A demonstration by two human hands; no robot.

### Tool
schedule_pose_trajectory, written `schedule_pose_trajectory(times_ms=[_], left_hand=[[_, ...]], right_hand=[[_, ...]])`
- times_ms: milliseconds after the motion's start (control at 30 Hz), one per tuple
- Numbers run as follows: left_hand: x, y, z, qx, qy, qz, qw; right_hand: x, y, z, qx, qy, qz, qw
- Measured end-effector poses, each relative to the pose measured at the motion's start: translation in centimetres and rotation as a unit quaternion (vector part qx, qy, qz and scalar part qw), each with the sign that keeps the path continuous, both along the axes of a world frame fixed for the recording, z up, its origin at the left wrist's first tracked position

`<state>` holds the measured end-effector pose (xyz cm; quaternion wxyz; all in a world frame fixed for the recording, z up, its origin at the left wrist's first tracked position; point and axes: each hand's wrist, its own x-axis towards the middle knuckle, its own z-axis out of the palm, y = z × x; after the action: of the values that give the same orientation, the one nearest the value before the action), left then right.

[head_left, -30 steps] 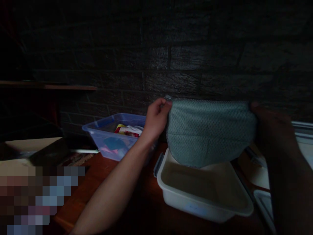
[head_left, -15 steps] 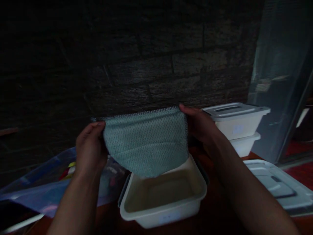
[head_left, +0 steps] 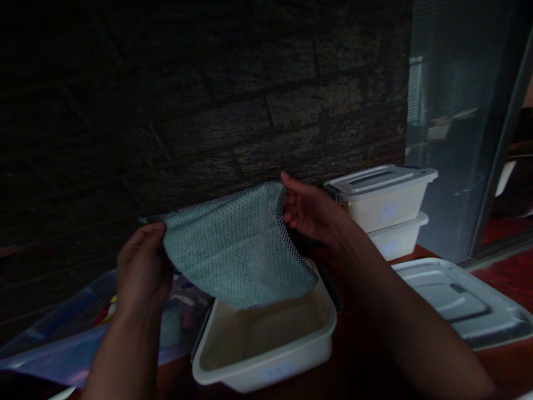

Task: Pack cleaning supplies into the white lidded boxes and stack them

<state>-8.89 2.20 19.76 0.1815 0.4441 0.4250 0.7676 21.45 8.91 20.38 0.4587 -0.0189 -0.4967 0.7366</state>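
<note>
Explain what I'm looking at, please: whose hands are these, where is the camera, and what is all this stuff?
There is no machine here. These are a person's two bare hands, filmed by one camera worn on the head, looking forward and down. The scene is dim. The left hand and right hand each pinch a top corner of a teal cloth, holding it spread in the air so that its lower edge hangs over the back of an open white box. The box stands on a reddish table in front of a dark brick wall. To the left is a clear bluish bin with colourful things inside, too dim to name. To the right is a stack of two white boxes, the top one lidded, and a loose lid lies nearer.
</note>
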Motion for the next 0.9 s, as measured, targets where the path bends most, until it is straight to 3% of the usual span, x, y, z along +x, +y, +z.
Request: schedule_pose_trajectory(times_ms=[300,367,433,567,900], left_hand=[[-0.3,0.9,-0.4,0.038,-0.035,0.009,0.999],[-0.3,0.9,-0.4,0.042,-0.038,-0.006,0.998],[-0.2,0.7,-0.4,0.043,-0.042,-0.022,0.998],[-0.1,0.5,-0.4,0.042,-0.042,-0.043,0.997],[-0.4,0.6,-0.6,0.067,-0.025,-0.056,0.996]], right_hand=[[0.2,0.5,-0.1,-0.006,-0.026,-0.011,1.000],[0.2,0.4,-0.3,0.005,-0.053,-0.055,0.997],[0.0,0.5,-0.6,0.032,-0.077,-0.143,0.986],[-0.2,0.9,-1.4,0.080,-0.108,-0.316,0.939],[0.1,1.5,-1.6,0.108,-0.149,-0.363,0.913]])
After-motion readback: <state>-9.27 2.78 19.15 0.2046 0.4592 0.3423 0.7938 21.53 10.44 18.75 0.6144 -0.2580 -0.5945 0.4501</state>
